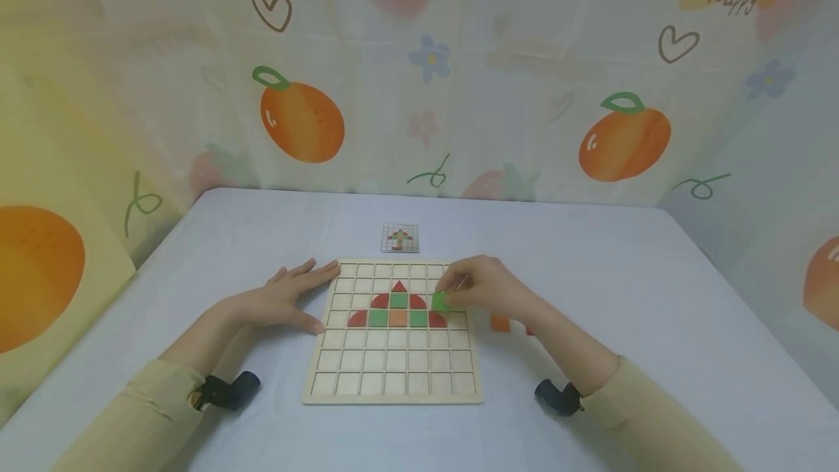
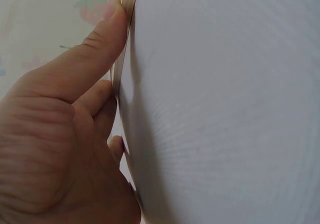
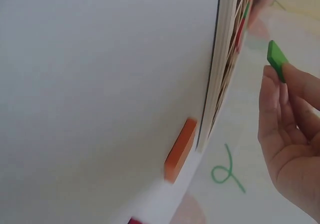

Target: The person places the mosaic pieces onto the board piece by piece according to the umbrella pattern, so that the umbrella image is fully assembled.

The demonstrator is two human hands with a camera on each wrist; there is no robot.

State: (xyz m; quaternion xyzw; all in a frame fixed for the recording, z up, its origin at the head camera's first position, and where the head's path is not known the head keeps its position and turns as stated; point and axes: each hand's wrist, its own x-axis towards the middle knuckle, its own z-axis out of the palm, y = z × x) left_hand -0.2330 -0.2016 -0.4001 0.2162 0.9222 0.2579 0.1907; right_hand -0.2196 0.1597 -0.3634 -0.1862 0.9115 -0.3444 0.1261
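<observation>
A wooden grid board (image 1: 393,384) lies on the white table, with red, green and orange tiles set in its upper middle rows. Between thumb and fingers my right hand (image 1: 488,288) pinches a green square tile (image 1: 440,302), held over the board's right side. The right wrist view shows this green tile (image 3: 275,59) raised above the board's surface. My left hand (image 1: 278,301) rests at the board's left edge, fingers spread and mostly straight. In the left wrist view its thumb (image 2: 100,44) touches the board's side.
Behind the board lies a small pattern card (image 1: 400,237) with a coloured design on a grid. To the board's right are an orange square tile (image 1: 500,323) and a red piece (image 1: 529,330), partly hidden by the right forearm. A printed curtain (image 1: 485,93) hangs behind the table.
</observation>
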